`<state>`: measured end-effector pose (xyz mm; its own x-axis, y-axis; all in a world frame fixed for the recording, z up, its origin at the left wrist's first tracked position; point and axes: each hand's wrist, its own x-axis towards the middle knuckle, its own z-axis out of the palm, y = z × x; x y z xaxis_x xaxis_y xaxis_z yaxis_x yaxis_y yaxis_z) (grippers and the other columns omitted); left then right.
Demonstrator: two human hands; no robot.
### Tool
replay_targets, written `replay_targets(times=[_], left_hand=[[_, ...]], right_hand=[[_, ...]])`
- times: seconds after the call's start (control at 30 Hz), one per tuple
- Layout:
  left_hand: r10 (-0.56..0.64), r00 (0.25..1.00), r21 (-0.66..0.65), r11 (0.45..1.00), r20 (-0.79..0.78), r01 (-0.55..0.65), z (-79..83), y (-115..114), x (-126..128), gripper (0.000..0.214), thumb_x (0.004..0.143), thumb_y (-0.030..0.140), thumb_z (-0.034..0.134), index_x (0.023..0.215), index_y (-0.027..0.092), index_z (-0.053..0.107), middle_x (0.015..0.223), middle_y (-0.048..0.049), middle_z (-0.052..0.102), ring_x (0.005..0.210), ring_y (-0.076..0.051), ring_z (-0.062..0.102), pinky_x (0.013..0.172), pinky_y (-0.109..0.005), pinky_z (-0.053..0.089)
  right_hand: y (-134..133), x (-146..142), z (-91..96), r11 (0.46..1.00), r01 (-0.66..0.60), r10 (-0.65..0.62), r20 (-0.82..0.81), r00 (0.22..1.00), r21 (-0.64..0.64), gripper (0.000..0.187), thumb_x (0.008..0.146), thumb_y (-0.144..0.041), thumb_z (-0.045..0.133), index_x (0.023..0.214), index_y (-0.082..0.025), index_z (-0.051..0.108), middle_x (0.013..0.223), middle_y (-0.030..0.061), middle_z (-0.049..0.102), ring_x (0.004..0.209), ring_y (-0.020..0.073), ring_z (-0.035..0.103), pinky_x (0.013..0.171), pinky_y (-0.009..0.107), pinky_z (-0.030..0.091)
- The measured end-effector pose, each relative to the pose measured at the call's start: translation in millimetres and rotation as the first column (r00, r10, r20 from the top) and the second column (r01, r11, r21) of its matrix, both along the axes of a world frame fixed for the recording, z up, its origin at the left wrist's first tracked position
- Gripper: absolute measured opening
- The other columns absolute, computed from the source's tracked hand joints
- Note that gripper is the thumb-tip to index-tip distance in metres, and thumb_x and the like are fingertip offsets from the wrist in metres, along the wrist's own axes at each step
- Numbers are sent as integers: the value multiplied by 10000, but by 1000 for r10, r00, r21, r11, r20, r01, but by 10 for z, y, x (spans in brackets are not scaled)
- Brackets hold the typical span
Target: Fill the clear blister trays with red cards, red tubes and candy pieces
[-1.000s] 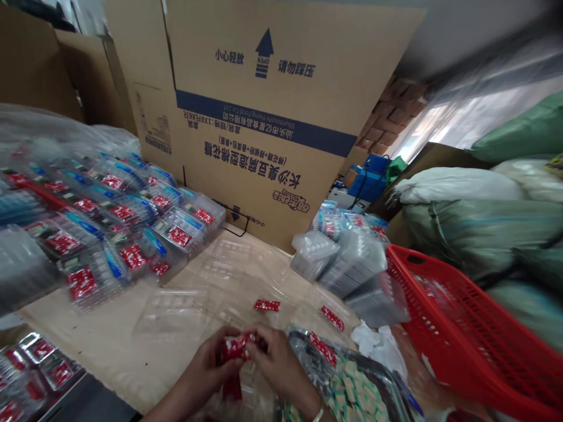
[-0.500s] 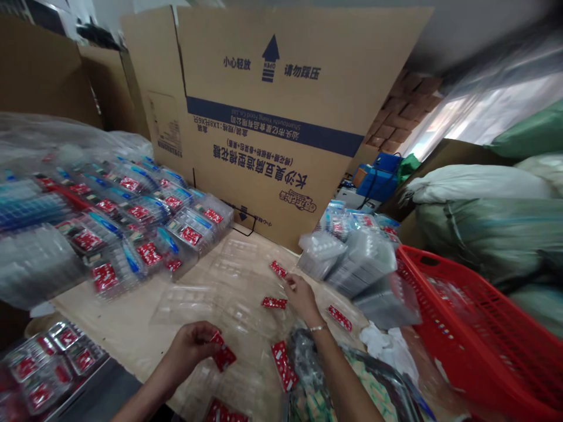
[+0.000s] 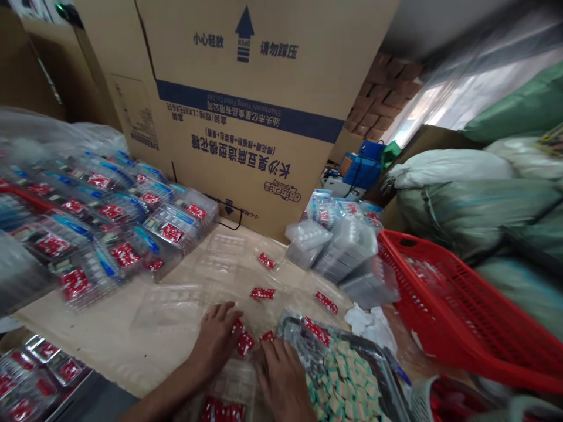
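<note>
The left grip (image 3: 214, 340) is held wide and palm down, with its fingers spread over the table (image 3: 101, 334). The right grip (image 3: 284, 381) is also wide and palm down, and is placed just to the right, over a clear plastic blister tray (image 3: 231, 384). Neither is seen closed on anything. A red foil sachet (image 3: 244, 343) is lying between the grips, just beside the left fingers, and a smaller red sachet (image 3: 266, 336) is seen just above the right fingertips. Whether either is touched cannot be told. More red sachets (image 3: 222, 411) are seen in the blister tray, below the grips.

Just right of the right grip, a dark-rimmed tray (image 3: 347, 378) is filled with small mint-green and tan packets. A red strip (image 3: 315, 331) is laid near its upper rim. Beyond the grips, loose red sachets (image 3: 263, 293) are scattered on the table, beside an empty clear tray (image 3: 169, 306). Filled clear trays (image 3: 123, 240) with red and blue contents are massed ahead and to the left, and a stack of clear trays (image 3: 347, 249) stands ahead and to the right. Further right, a red plastic basket (image 3: 444, 299) is propped against large sacks (image 3: 475, 217), and a large cardboard box (image 3: 246, 140) is stood up behind the table.
</note>
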<state>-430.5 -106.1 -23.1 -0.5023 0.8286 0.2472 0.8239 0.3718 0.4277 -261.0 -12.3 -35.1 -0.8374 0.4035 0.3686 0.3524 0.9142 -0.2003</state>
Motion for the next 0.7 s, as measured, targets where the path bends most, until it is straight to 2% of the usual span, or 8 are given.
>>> replay_targets(times=[0.1,0.17,0.27,0.4,0.5,0.57,0.63,0.7], left_hand=[[-75,996,-129,989,-47,68,49,73,-15,150,827,164,509,896,202,637,1169,-90,591,1104,-286,490,896,-452,414],[-81,993,-174,983,-84,66,50,115,-7,156,835,172,498,936,180,617,1175,-108,581,1108,-294,481,903,-464,397],[-96,984,-175,982,-148,69,-12,148,17,191,853,212,483,1005,155,584,1151,-124,581,1095,-301,476,911,-481,374],[-61,984,-146,989,-166,37,-54,164,35,223,859,280,483,1009,141,570,1099,-128,587,1041,-297,489,887,-467,379],[-37,992,-140,990,-124,19,2,191,22,208,826,219,488,1000,143,574,1131,-127,576,1045,-290,490,880,-446,388],[-63,993,-140,989,-100,48,33,224,-4,285,789,155,492,1064,154,568,1240,-129,536,1120,-293,465,917,-454,376],[-151,985,-163,977,-84,136,33,269,-43,408,783,132,488,1185,186,532,1364,-119,462,1225,-306,405,974,-488,342],[-258,964,-214,947,-58,240,13,315,-86,477,799,148,488,1270,223,488,1426,-99,413,1292,-321,348,1014,-531,307]], right_hand=[[1,-36,-41,999,20,-18,-38,999,35,376,692,-34,516,1013,-221,573,916,48,654,821,241,585,732,354,468],[7,11,-28,999,-2,4,-66,998,41,372,675,-35,501,988,-224,572,908,39,654,822,235,586,750,349,469],[14,190,-29,994,-41,53,-117,992,97,389,676,-81,498,1033,-222,564,891,36,653,807,229,588,758,339,465],[-5,399,-123,976,-50,82,-145,986,214,333,717,-144,475,1027,-215,574,784,43,642,715,219,583,662,314,455],[-70,358,-216,971,-12,60,-192,980,237,290,753,-153,448,1004,-215,580,789,46,653,719,213,590,668,307,452],[-85,310,-228,972,8,49,-234,971,235,251,778,-168,449,983,-224,583,808,42,662,728,210,595,681,306,451],[-12,393,-141,973,19,38,-242,970,229,205,807,-201,461,966,-231,586,796,37,660,710,207,592,672,310,445],[181,712,69,972,29,22,-216,976,232,202,830,-237,476,999,-232,588,813,41,661,725,207,595,683,314,445]])
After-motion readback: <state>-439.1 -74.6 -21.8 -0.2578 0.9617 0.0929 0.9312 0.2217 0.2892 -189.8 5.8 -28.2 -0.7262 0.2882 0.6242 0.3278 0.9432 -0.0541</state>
